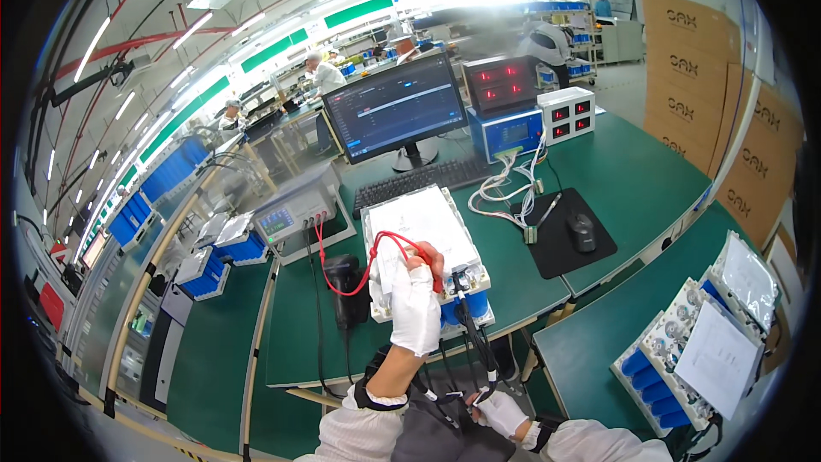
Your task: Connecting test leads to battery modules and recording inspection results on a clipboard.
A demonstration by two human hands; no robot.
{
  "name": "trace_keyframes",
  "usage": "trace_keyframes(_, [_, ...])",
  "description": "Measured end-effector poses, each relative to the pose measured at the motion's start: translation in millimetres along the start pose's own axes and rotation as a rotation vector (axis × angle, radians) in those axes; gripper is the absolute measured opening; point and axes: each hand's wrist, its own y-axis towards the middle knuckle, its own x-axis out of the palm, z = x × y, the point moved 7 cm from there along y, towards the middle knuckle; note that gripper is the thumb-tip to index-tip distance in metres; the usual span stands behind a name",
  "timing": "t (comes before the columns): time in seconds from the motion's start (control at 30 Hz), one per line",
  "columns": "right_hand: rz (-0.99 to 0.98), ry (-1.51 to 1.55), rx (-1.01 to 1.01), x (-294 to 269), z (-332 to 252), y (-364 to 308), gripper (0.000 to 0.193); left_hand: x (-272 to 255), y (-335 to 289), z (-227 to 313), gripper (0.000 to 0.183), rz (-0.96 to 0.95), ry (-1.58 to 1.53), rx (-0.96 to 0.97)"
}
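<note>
Fingers point(428, 255) of my left hand point(416, 312) grip a red cable point(375, 250), likely limp, over the battery pack point(428, 229) on the green worktop point(506, 284); those of my right hand point(502, 413) pinch a black cable point(469, 318) below. I judge the pack heavy, stiff, best held under its white frame point(479, 277).

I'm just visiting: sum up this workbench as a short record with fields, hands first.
Left hand: curled at the red lead, over the pack
Right hand: lower, holding black cables
Pack: pale top, blue cells, on green table
Left of pack: scanner, meter
Behind pack: keyboard, monitor
Right of pack: mouse on black mat
</note>
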Motion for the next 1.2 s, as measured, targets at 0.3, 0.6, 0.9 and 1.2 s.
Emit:
trace_keyframes(0.3, [-0.020,0.042,-0.067,9.7,-16.4,-12.1,0.017,-20.9,-31.6,37.6,0.033,0.259,0.649,0.248])
trace_keyframes(0.6, [-0.010,-0.075,0.009,20.2,-22.3,-25.4,0.027,-194.5,-164.2,14.8,0.037,1.053,1.152,0.092])
trace_keyframes(0.9, [-0.015,0.049,-0.011,28.4,-12.3,-24.1,0.030,-304.2,-259.6,-111.3,0.031,0.867,0.962,-0.423])
trace_keyframes(1.2, [-0.051,0.326,0.037,40.1,-8.9,-30.2,0.024,-321.7,-324.4,-133.9,0.035,0.795,0.980,-0.689])
